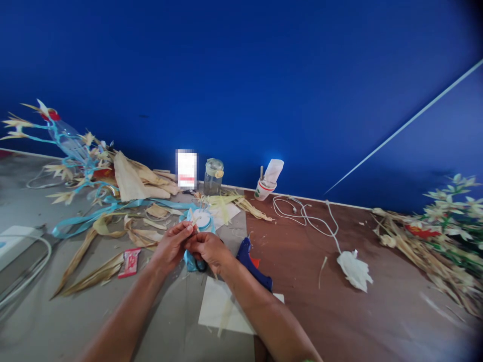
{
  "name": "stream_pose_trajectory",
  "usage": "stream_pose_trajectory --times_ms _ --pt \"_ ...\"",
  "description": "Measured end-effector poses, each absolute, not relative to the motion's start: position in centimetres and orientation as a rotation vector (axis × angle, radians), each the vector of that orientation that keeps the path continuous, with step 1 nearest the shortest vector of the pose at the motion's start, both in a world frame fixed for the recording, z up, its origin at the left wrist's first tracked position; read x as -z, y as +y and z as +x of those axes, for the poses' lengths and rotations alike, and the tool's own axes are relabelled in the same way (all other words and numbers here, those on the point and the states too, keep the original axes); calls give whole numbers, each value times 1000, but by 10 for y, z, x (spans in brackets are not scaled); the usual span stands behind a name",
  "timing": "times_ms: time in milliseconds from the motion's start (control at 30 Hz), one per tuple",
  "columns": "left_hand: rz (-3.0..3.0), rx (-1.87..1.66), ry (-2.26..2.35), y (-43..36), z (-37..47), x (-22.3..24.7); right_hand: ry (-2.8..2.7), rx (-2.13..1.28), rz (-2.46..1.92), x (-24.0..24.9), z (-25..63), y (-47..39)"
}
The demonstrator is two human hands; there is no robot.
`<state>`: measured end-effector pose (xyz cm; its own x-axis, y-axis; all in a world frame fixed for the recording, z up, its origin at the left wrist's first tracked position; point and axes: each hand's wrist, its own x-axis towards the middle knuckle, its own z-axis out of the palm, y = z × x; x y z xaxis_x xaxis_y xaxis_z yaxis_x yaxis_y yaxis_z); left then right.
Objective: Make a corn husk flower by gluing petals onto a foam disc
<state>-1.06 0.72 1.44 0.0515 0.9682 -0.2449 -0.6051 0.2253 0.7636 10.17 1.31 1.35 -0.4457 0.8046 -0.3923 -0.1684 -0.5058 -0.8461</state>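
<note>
My left hand [174,245] and my right hand [210,250] meet above the table, fingertips pinched close together. Between them is a thin, pale corn husk strip [193,217], its tip poking up past the fingers; the rest is mostly covered. Just behind the hands lies a roll of light blue ribbon [203,219] with a white core. Black scissor handles [200,264] show partly under my right hand. A blue glue gun [253,266] with an orange trigger rests beside my right forearm. White paper [211,306] lies below that forearm, with a husk scrap on it.
Dried corn husks [139,181] and a bottle wrapped with blue stems and husk flowers [70,141] crowd the left. A glass jar [214,177] and paper cup [265,190] stand by the blue wall. A white cable [313,218] and husk flowers [460,201] lie right.
</note>
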Motion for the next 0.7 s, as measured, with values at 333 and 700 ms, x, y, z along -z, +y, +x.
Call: stream_pose_trajectory --times_ms 333,700 --pt "478 -1262 865 8 -14 -12 -1022 -2029 -1088 -16 103 13" --pt "525 -1241 754 7 -17 -14 -1000 -2092 -1033 -15 104 13"
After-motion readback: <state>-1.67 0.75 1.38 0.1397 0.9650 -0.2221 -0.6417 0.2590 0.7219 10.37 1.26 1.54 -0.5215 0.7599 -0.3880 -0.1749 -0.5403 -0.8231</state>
